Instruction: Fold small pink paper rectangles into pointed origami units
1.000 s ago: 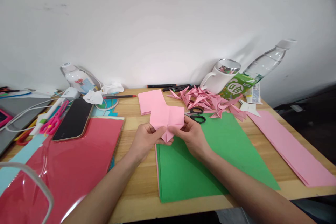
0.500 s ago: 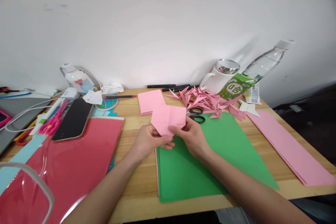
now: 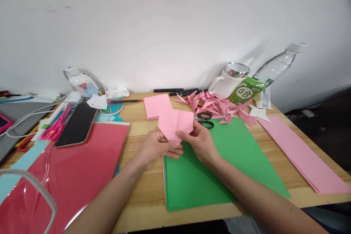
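A pink sheet of origami paper point(image 3: 177, 120) is held up between both hands; creases cross it and its lower corners are folded in. My left hand point(image 3: 157, 147) pinches the lower left edge, its thumb in front and the other fingers partly behind the paper. Thumb and fingers of my right hand point(image 3: 200, 140) close on the lower right part. Just behind the held sheet lies a stack of pink paper squares point(image 3: 157, 105). Green paper point(image 3: 227, 168) spreads beneath my right hand and forearm.
Folded pink paper pieces point(image 3: 211, 102) are heaped at the back, beside black-handled scissors point(image 3: 205, 120), a white mug point(image 3: 227, 80) and a clear bottle point(image 3: 279, 64). Pink strips point(image 3: 301, 153) lie right. A phone point(image 3: 76, 124) and red sheets point(image 3: 90, 161) lie left.
Hardly anything differs. Both hands keep their hold on the pink paper, which has shifted only very slightly.
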A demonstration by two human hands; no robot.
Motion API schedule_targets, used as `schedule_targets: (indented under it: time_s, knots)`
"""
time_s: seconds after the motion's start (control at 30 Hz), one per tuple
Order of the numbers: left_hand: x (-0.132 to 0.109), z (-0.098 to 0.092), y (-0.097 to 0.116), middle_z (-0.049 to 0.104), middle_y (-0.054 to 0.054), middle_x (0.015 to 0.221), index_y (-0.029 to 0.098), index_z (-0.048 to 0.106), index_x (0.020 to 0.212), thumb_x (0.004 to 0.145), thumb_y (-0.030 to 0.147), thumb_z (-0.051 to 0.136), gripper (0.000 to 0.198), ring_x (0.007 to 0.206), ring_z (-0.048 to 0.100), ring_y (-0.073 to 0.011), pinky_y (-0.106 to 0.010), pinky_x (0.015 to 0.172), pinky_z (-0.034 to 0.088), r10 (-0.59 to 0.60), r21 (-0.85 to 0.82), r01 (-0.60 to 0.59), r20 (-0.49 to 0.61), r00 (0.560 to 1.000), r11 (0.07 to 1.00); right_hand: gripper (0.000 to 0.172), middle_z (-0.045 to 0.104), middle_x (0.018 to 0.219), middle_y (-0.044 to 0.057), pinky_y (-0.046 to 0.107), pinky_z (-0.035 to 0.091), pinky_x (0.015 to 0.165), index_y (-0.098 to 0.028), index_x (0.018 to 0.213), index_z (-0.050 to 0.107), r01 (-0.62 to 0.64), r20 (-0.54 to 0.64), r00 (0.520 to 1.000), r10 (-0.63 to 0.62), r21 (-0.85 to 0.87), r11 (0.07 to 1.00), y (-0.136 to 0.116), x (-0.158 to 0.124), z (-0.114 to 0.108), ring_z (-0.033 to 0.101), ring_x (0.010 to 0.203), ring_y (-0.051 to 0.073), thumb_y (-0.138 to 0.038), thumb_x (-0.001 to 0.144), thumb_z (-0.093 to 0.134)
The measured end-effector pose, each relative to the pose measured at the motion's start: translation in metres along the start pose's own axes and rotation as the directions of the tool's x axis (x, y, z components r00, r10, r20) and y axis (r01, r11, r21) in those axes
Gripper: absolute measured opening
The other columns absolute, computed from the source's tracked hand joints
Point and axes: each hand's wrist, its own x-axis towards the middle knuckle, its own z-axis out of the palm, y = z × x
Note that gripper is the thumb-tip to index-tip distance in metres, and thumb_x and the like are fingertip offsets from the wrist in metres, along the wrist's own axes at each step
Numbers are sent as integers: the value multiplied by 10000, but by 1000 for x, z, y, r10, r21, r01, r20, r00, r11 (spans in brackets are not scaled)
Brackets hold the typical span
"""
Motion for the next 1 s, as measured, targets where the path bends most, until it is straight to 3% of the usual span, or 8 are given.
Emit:
schedule_targets:
  time_s: [0.23, 0.4, 0.5, 0.63, 0.83, 1.0]
  knots:
    - [1, 1, 0, 713, -84, 716, 76, 693, 787, 555, 261, 812, 320, 641, 684, -188, -283, 621, 572, 20, 11, -21, 14, 1000, 1000, 430, 681, 832, 46, 315, 484, 697, -148, 920, 591, -6, 9, 1000, 6, -2, 1000, -1, -1, 0, 617, 741, 189, -292, 562, 781]
    - [4, 2, -2, 721, -75, 797, 99, 693, 879, 606, 305, 776, 351, 669, 674, -173, -288, 649, 564, 141, 39, -140, -34, 989, 989, 437, 683, 856, 53, 309, 492, 670, -146, 931, 582, -1, 9, 1000, 1, -18, 1000, -3, -3, 2, 616, 729, 185, -314, 576, 773]
    - [5, 2, -2, 712, -50, 696, 102, 701, 792, 636, 314, 751, 268, 597, 644, -140, -237, 585, 540, 234, 95, -226, -80, 969, 969, 413, 680, 849, 56, 305, 496, 638, -143, 928, 581, -16, 52, 999, 16, -2, 1000, -3, -4, 4, 605, 688, 172, -311, 597, 762]
    - [4, 2, 1, 697, -36, 612, 111, 703, 718, 631, 327, 745, 237, 522, 627, -142, -225, 510, 514, 237, 141, -224, -80, 968, 964, 411, 683, 841, 45, 311, 498, 667, -151, 924, 594, -28, 85, 996, 27, 18, 999, -5, -5, 5, 612, 711, 177, -309, 587, 769]
    - [4, -4, -1, 724, -65, 723, 119, 716, 805, 671, 329, 713, 250, 610, 653, -173, -262, 579, 526, 248, 177, -232, -71, 966, 956, 375, 693, 815, 26, 301, 511, 659, -165, 907, 607, -71, 175, 982, 69, 3, 997, -9, 1, -1, 624, 673, 159, -307, 599, 767]
    - [4, -9, 1, 727, -90, 867, 113, 713, 828, 640, 285, 731, 256, 755, 662, -200, -265, 672, 504, 291, 215, -253, -168, 942, 943, 462, 706, 872, 39, 323, 516, 748, -174, 925, 603, -73, 179, 981, 70, 9, 997, -10, 5, -8, 655, 770, 185, -265, 524, 812]
